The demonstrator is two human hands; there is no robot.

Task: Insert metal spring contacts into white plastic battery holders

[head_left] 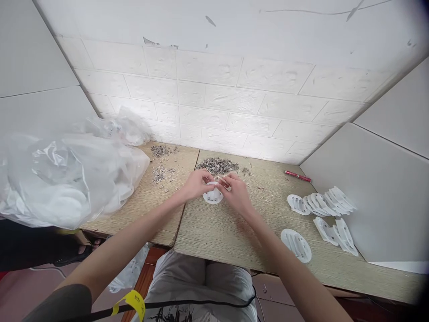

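Note:
In the head view a round white plastic battery holder (213, 197), with long slots and small metal contacts at its near end, lies at the middle of the table. My left hand (197, 184) grips its upper left edge between thumb and fingers. At its upper right edge is my right hand (236, 192), thumb and fingers pinched together; whatever sits between them is too small to make out. Just beyond both hands spreads a pile of small metal contact pieces (217, 166).
Smaller heaps of metal bits (162, 173) lie to the left. A large clear plastic bag (67, 179) of white parts fills the left side. On the right are rows of white holders (325, 203), a single holder (296, 245) and a red pen (297, 175) near the partition.

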